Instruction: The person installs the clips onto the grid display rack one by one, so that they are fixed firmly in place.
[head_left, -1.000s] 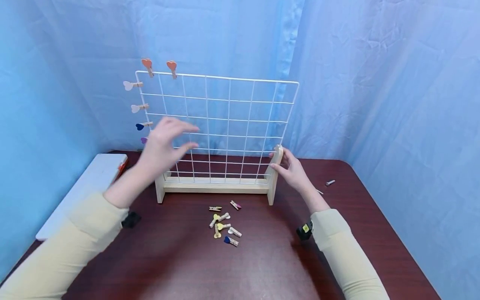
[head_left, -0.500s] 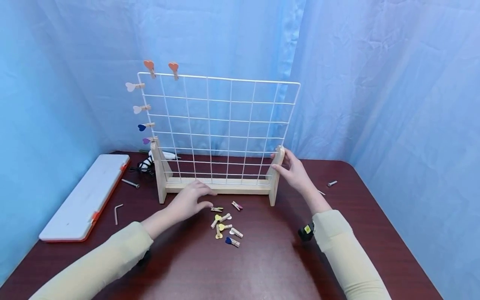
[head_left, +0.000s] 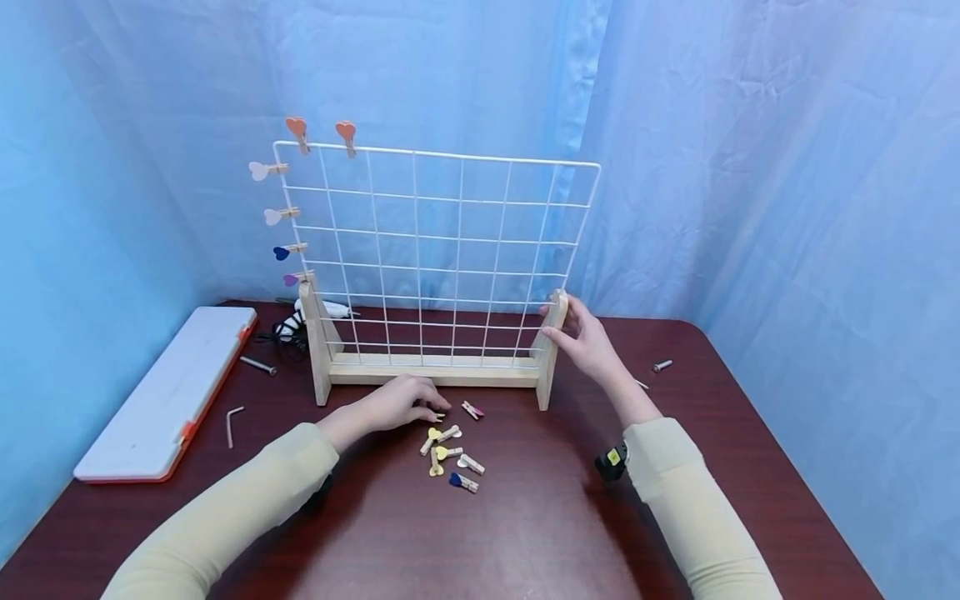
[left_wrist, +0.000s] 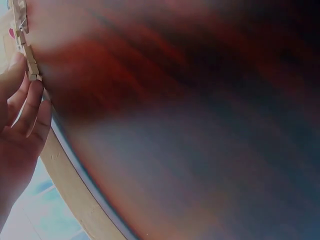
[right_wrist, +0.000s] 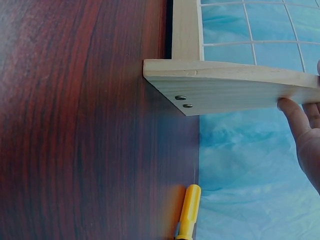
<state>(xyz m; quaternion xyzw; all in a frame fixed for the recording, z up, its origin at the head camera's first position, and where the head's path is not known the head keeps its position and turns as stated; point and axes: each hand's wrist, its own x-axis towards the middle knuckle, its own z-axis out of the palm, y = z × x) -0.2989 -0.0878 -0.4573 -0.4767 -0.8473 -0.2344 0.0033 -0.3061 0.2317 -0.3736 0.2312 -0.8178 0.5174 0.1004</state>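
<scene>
A white wire grid [head_left: 438,221] stands in a wooden stand [head_left: 435,375]. My right hand [head_left: 588,342] holds the stand's right upright [right_wrist: 235,87], thumb on the near side and fingers behind. In front of the stand, my left hand [head_left: 397,402] pinches a small wooden clothespin [left_wrist: 29,57] at the table; only its yellow tip shows in the head view. Orange heart clothespins [head_left: 346,133] are clipped to the grid's top edge. White, dark blue and purple heart clothespins [head_left: 281,252] sit along its left edge. Several loose clothespins [head_left: 448,452] lie near my left hand.
A white case [head_left: 168,392] with orange latches lies at the left, beside a hex key [head_left: 231,427] and a bolt [head_left: 258,365]. Behind the left upright is a white glue gun [head_left: 294,323]. Another bolt [head_left: 662,366] lies at the right. A yellow handle [right_wrist: 190,210] shows in the right wrist view.
My left hand has come down from in front of the grid to the loose clothespins and reached the one nearest the stand. My right hand stays on the upright.
</scene>
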